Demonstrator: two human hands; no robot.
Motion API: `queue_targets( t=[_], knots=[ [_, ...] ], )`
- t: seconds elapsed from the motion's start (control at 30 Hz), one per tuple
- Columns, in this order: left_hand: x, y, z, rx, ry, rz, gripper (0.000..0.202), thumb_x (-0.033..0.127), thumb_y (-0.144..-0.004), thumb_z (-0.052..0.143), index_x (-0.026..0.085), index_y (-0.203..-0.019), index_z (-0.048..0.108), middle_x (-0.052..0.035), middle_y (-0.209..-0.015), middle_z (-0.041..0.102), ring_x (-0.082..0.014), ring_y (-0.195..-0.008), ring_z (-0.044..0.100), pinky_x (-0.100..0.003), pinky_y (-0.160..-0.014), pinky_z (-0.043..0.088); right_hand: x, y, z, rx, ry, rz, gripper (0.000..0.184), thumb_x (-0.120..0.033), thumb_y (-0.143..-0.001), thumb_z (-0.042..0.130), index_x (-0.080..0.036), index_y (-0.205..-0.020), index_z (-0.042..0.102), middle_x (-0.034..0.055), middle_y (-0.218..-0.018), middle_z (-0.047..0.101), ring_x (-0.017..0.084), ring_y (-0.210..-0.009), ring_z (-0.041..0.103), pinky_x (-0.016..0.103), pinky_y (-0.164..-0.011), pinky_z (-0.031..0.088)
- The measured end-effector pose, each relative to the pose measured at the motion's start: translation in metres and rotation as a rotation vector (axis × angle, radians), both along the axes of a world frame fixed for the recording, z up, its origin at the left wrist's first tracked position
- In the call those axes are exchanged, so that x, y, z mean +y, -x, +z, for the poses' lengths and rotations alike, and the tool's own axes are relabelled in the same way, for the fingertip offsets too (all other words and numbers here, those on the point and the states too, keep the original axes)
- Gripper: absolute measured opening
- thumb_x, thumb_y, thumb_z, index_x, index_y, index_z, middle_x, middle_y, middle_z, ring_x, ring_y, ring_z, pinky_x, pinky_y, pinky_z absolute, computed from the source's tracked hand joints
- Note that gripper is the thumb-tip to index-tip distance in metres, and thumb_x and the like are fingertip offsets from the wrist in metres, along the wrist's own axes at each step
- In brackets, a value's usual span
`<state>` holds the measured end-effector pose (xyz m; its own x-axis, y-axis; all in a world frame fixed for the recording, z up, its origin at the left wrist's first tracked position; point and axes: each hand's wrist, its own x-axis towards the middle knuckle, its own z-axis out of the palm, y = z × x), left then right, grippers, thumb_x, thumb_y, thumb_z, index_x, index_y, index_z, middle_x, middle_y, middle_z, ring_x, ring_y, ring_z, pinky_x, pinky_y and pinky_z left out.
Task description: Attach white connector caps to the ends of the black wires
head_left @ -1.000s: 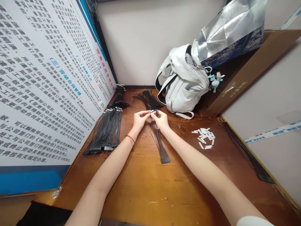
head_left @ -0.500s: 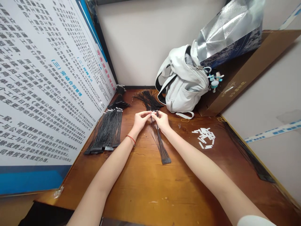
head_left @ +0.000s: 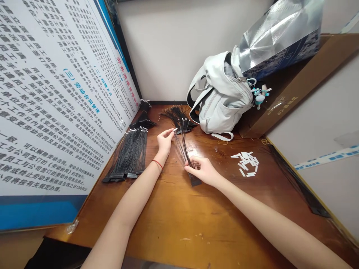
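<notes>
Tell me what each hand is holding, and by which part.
The right hand holds the wires low, near the black connector. The left hand pinches a white piece at some wires' far end.

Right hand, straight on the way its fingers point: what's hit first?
Beyond the black wires the right hand holds, probably the left wrist, near its red bracelet; relative heights are unclear from this single view.
</notes>
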<state>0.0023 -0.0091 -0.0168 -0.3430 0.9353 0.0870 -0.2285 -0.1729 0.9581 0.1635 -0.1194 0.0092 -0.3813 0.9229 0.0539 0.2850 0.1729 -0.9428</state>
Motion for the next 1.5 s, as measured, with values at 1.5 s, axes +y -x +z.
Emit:
queue_targets(
  t=[1.5],
  knots=[
    [0.001,-0.003,-0.003,0.096,-0.074,-0.163,0.022,0.024,-0.059,0.071,0.013,-0.078,0.070,-0.0086,-0.081,0.070,-0.0174,-0.074,0.064,-0.034,-0.078,0.050,0.122,0.029,-0.021,0.841,0.341,-0.305,0.030,-0.027,-0.052,0.082,-0.017,-0.071,0.062,-0.0010,-0.067,0.063,0.007,-0.060,0.058,0.015,-0.054,0.047]
  ],
)
